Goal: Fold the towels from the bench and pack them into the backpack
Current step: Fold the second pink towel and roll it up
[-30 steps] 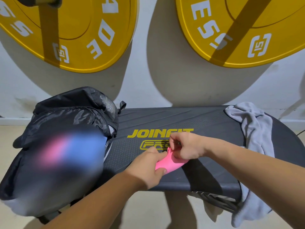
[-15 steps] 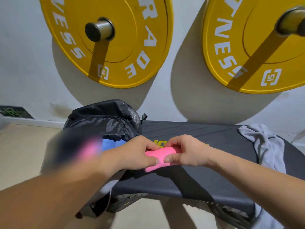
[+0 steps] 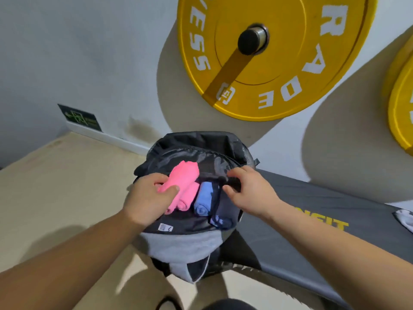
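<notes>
A black backpack (image 3: 196, 146) stands open at the left end of the black bench (image 3: 312, 211). My left hand (image 3: 149, 198) grips a rolled pink towel (image 3: 184, 175) inside the opening. A second rolled pink towel (image 3: 188, 198) and a rolled blue towel (image 3: 204, 199) lie beside it in the bag. My right hand (image 3: 248, 191) pinches the dark edge of the backpack's opening on the right side. A grey towel (image 3: 404, 218) shows at the right edge, on the bench.
Two yellow weight plates (image 3: 268, 57) hang on the white wall behind the bench. A light grey panel (image 3: 183, 245) covers the backpack's front. The beige floor (image 3: 55, 186) spreads to the left. A dark sign (image 3: 80, 117) sits low on the wall.
My hands carried the rolled pink towel left from the bench into the backpack. My right hand let go of it and took the bag's edge. The view swung left.
</notes>
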### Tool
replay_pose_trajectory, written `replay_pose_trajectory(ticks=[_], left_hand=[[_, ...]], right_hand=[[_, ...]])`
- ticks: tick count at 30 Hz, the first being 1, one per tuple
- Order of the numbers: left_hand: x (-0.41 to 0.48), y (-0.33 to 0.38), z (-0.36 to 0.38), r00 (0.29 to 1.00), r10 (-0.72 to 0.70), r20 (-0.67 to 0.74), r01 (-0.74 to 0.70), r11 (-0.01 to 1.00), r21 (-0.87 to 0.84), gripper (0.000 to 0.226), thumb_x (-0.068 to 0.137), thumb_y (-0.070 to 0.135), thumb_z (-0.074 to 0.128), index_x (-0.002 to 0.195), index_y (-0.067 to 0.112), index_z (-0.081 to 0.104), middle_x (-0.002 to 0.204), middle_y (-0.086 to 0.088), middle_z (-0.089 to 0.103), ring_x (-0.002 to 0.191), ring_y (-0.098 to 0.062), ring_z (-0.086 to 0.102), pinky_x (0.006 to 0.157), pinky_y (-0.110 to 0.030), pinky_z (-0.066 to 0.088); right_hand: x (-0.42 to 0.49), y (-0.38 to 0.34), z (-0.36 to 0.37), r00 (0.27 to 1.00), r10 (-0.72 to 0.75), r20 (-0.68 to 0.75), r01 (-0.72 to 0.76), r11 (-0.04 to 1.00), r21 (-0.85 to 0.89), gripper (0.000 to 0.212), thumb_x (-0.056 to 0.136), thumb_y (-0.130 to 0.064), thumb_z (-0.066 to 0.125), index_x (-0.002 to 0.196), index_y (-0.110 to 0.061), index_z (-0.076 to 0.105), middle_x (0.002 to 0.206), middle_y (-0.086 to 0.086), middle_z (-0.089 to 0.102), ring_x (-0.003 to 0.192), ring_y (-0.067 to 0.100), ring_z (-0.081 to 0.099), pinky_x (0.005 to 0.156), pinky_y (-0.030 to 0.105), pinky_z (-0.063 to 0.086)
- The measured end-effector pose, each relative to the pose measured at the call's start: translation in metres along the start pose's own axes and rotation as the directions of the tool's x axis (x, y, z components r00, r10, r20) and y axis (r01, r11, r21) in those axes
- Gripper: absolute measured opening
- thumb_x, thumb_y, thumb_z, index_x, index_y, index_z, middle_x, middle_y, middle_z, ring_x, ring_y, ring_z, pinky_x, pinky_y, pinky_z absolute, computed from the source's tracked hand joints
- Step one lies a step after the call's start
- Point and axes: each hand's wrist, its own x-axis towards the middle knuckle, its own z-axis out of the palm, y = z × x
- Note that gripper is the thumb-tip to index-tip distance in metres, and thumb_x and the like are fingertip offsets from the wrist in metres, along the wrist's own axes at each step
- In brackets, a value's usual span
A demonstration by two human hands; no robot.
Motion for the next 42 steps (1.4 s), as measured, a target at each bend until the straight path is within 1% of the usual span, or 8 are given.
replay_pose_trajectory(ticks=[9, 14, 22, 26, 29, 34, 39, 42], left_hand=[[0.017, -0.078, 0.014, 0.965, -0.255, -0.061, 0.258, 0.964, 0.062, 0.012, 0.084, 0.023, 0.067, 0.080, 0.011, 0.068, 0.079, -0.013, 0.068, 0.082, -0.034, 0.064, 0.067, -0.031, 0.048], [0.045, -0.081, 0.028, 0.977, -0.208, -0.055, 0.211, 0.975, 0.075, 0.013, 0.091, 0.020, 0.064, 0.094, 0.008, 0.069, 0.087, -0.012, 0.069, 0.082, -0.031, 0.058, 0.072, -0.029, 0.042], [0.071, -0.059, 0.072, 0.977, -0.201, 0.070, 0.209, 0.967, -0.144, 0.018, 0.092, 0.022, 0.062, 0.079, 0.013, 0.071, 0.083, -0.013, 0.074, 0.082, -0.036, 0.070, 0.078, -0.048, 0.060], [0.075, -0.060, 0.075, 0.972, -0.226, 0.067, 0.230, 0.972, -0.052, 0.025, 0.088, 0.034, 0.063, 0.098, 0.014, 0.076, 0.095, -0.005, 0.076, 0.094, -0.030, 0.070, 0.089, -0.045, 0.057], [0.065, -0.055, 0.069, 0.976, -0.216, 0.023, 0.216, 0.976, -0.032, 0.019, 0.089, 0.032, 0.067, 0.090, 0.013, 0.072, 0.092, -0.002, 0.073, 0.095, -0.028, 0.069, 0.091, -0.044, 0.056], [0.040, -0.049, 0.053, 0.989, -0.145, -0.007, 0.145, 0.989, 0.029, 0.035, 0.089, 0.021, 0.070, 0.122, 0.012, 0.066, 0.118, -0.005, 0.062, 0.107, -0.022, 0.062, 0.099, -0.034, 0.049], [0.012, -0.006, 0.047, 0.996, -0.028, 0.084, 0.022, 0.997, 0.073, 0.031, 0.087, 0.012, 0.069, 0.119, 0.015, 0.069, 0.113, -0.002, 0.069, 0.102, -0.016, 0.065, 0.095, -0.030, 0.051], [-0.002, 0.036, 0.062, 0.992, 0.031, 0.122, -0.039, 0.997, 0.067, 0.017, 0.084, 0.017, 0.068, 0.094, 0.031, 0.071, 0.096, 0.008, 0.074, 0.088, -0.012, 0.068, 0.086, -0.030, 0.056]], right_hand=[[0.038, -0.022, 0.064, 0.985, -0.136, -0.103, 0.120, 0.982, -0.147, 0.037, 0.086, -0.031, 0.066, 0.119, -0.015, 0.064, 0.112, 0.006, 0.065, 0.101, 0.033, 0.060, 0.084, 0.043, 0.053], [0.055, -0.005, 0.065, 0.986, -0.082, -0.142, 0.061, 0.987, -0.149, 0.016, 0.095, -0.031, 0.059, 0.103, -0.021, 0.067, 0.094, 0.000, 0.068, 0.094, 0.030, 0.061, 0.068, 0.039, 0.052], [0.062, -0.014, 0.059, 0.979, -0.022, -0.200, 0.002, 0.995, -0.102, 0.022, 0.098, -0.041, 0.053, 0.102, -0.025, 0.067, 0.086, 0.004, 0.071, 0.088, 0.032, 0.064, 0.064, 0.037, 0.050], [0.057, -0.012, 0.062, 0.988, -0.030, -0.152, 0.013, 0.993, -0.117, 0.021, 0.097, -0.040, 0.053, 0.100, -0.024, 0.066, 0.090, 0.002, 0.069, 0.091, 0.030, 0.063, 0.067, 0.039, 0.053], [0.053, -0.008, 0.062, 0.993, -0.058, -0.106, 0.049, 0.995, -0.088, 0.023, 0.098, -0.040, 0.051, 0.103, -0.023, 0.065, 0.099, -0.002, 0.071, 0.098, 0.026, 0.063, 0.073, 0.041, 0.055], [0.038, -0.003, 0.043, 0.989, -0.110, -0.102, 0.104, 0.992, -0.066, 0.025, 0.097, -0.036, 0.055, 0.114, -0.024, 0.069, 0.113, -0.009, 0.068, 0.113, 0.017, 0.059, 0.085, 0.037, 0.055], [0.015, 0.002, 0.001, 0.999, -0.029, -0.038, 0.025, 0.995, -0.094, 0.021, 0.095, -0.037, 0.052, 0.097, -0.027, 0.070, 0.099, -0.008, 0.064, 0.104, 0.018, 0.058, 0.075, 0.036, 0.054], [-0.004, 0.015, -0.029, 0.999, 0.034, 0.016, -0.031, 0.990, -0.141, 0.025, 0.095, -0.036, 0.050, 0.085, -0.018, 0.064, 0.090, 0.001, 0.063, 0.093, 0.027, 0.061, 0.066, 0.035, 0.050]])
